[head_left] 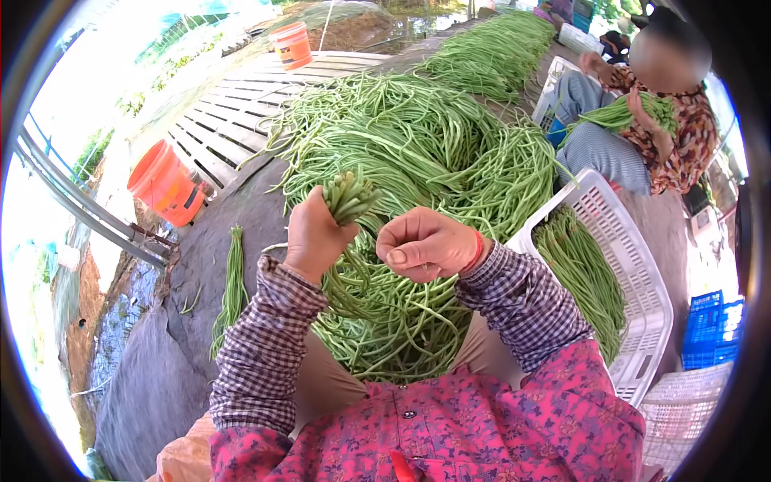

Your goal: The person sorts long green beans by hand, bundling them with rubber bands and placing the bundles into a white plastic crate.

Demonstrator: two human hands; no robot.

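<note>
In my left hand [315,233] is a bunch of long green beans [351,198], gripped near its upper ends; the rest hangs down toward my lap. My right hand [430,245] is just to the right of the bunch, its fingers curled and thumb pressed in. Whatever it may pinch is too small to make out. A large heap of loose long beans [401,136] spreads in front of me and between my knees. One tied-looking bundle of beans [233,289] lies on the dark ground sheet to the left.
At my right stands a white plastic crate [642,297] with bean bundles inside. Orange buckets [165,185] stand at the left and far left. A co-worker [675,120] sits at the upper right holding beans. Blue crates [711,329] are at the right edge.
</note>
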